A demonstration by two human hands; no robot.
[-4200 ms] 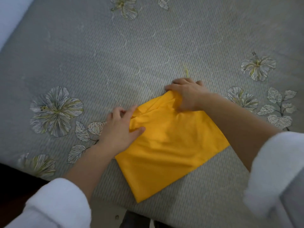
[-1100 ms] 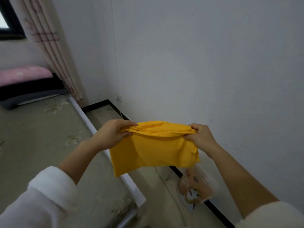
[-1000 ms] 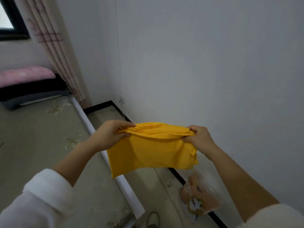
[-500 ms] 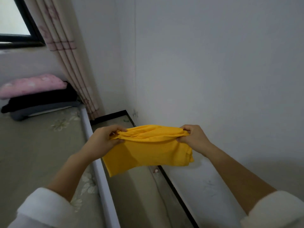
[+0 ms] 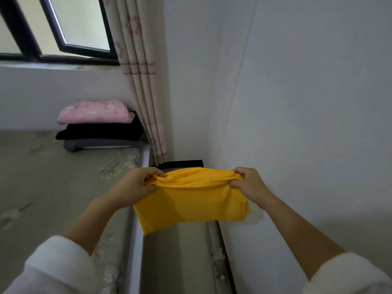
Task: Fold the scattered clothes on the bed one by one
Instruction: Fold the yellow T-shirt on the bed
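Observation:
A folded yellow garment [image 5: 193, 200] hangs in the air between my hands, over the gap beside the bed. My left hand [image 5: 135, 186] grips its upper left corner with curled fingers. My right hand [image 5: 247, 182] grips the upper right corner the same way. The bunched top edge stretches between the two hands and the rest hangs down. The bed [image 5: 53, 187], with a grey flower-patterned cover, lies to the left and below my left arm.
A stack of folded clothes [image 5: 99, 126], pink on black on grey, sits at the far end of the bed by the wall. A curtain [image 5: 142, 81] hangs beside a window [image 5: 55, 28]. A white wall [image 5: 307, 102] stands close on the right.
The yellow garment was pressed flat on the bed; now both hands hold it up in the air. My view has swung up and left toward the folded stack and window.

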